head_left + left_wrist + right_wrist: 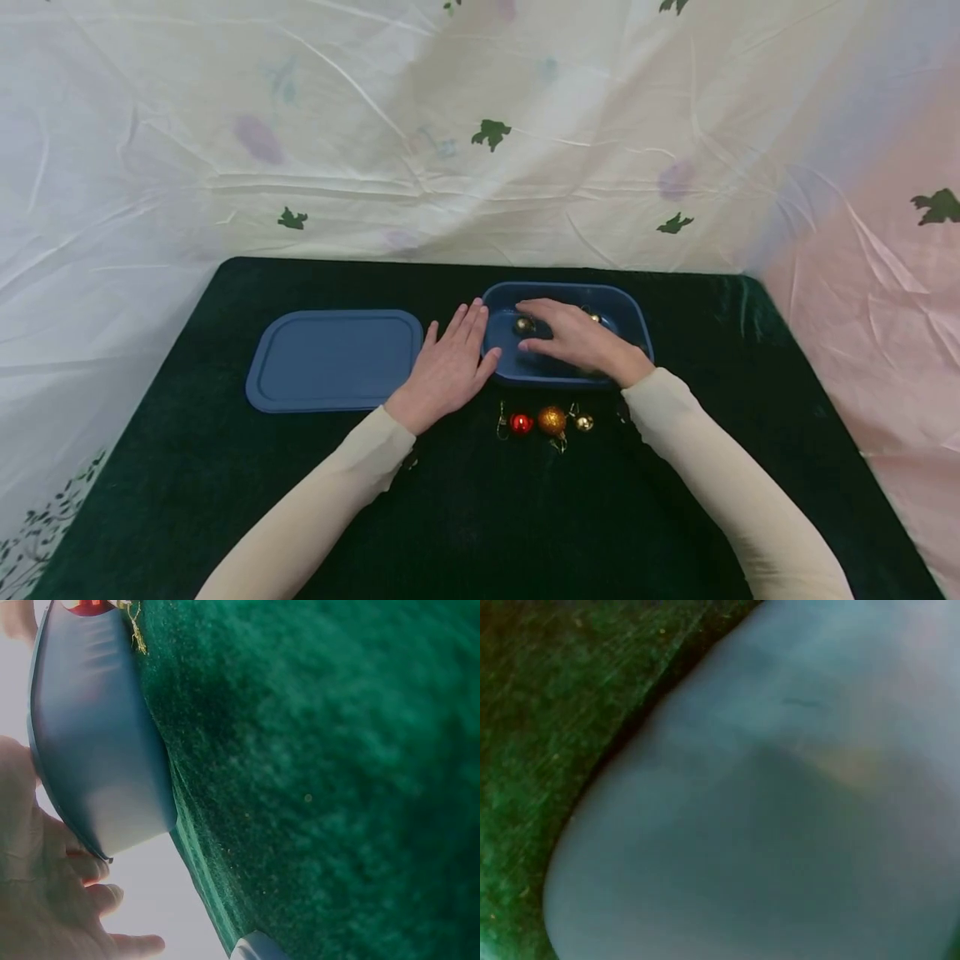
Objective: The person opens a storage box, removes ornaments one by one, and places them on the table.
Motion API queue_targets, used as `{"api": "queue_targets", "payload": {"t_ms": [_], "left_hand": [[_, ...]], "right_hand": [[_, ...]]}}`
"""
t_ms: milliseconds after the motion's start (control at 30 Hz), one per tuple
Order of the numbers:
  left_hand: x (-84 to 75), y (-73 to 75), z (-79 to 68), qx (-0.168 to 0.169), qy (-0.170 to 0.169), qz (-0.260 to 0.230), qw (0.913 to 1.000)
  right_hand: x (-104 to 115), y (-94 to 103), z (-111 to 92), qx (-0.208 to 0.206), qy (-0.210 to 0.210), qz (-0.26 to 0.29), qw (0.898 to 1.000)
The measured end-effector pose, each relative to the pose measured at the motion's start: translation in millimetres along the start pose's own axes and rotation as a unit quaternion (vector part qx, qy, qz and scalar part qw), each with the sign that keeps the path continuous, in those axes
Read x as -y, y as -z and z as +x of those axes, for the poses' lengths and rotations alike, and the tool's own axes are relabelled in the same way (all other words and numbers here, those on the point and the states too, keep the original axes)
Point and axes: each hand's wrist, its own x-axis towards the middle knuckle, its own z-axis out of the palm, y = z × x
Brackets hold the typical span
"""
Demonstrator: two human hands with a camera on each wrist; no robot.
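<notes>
So, left to right: the blue lid lies flat left of the middle of the frame, long axis running side to side. Just right of it is the left hand, fingers straight and a bit apart, gripping nothing, fingertips up against the left end of the blue container, with the thumb sticking out toward its near corner. The left wrist view shows those fingers right at the rim too.

The container sits a little right of center, open side up, also long side to side. In it there's a gold ball near the left end, and another gold ornament peeks out past the right hand. That hand reaches in from the right, fingers bent, thumb well apart, with the gold ball showing in the gap. Can't tell if they touch it, and the right wrist view is just blurry blue.

Below the container, a left-right row: red ball, its gold loop on the left; orange glitter ball, cap toward the bottom of the frame; small gold bauble, loop pointing upper left. All on dark green cloth.
</notes>
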Motion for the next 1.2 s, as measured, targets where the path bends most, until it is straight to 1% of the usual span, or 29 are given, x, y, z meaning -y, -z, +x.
{"api": "queue_targets", "payload": {"t_ms": [133, 200, 367, 500, 633, 733, 833, 967, 1200], "left_hand": [[-0.2, -2.1, -2.2, -0.001, 0.002, 0.003, 1.0], [-0.6, -3.1, -3.4, -0.003, 0.005, 0.007, 1.0], [-4.4, -5.9, -3.8, -0.006, 0.002, 0.002, 1.0], [-8.1, -7.6, -1.9, -0.005, -0.006, -0.004, 1.0], [-8.2, -7.6, -0.7, -0.001, -0.008, 0.002, 1.0], [-6.2, -6.2, -1.4, 0.004, -0.007, 0.003, 1.0], [-4.2, -4.4, -0.9, 0.002, -0.005, 0.003, 1.0], [-3.0, -2.0, 1.0, -0.001, -0.003, 0.003, 1.0], [-1.4, 0.0, 0.9, -0.007, 0.0, 0.004, 1.0]], "right_hand": [[-1.0, -3.0, 3.7, -0.006, -0.027, -0.018, 0.999], [-1.6, -4.9, 5.7, -0.006, -0.03, -0.032, 0.999], [-3.9, -8.4, 3.7, -0.01, -0.014, -0.071, 0.997], [-4.4, -9.6, -1.5, -0.015, 0.002, -0.083, 0.996], [-1.5, -8.3, -5.2, -0.024, 0.006, -0.091, 0.996], [4.0, -2.8, -7.9, -0.039, 0.01, -0.094, 0.995], [10.3, 6.1, -13.1, -0.063, 0.015, -0.09, 0.994], [16.7, 16.8, -23.8, -0.093, 0.019, -0.073, 0.993], [25.6, 27.3, -42.8, -0.141, 0.027, -0.055, 0.988]]}}
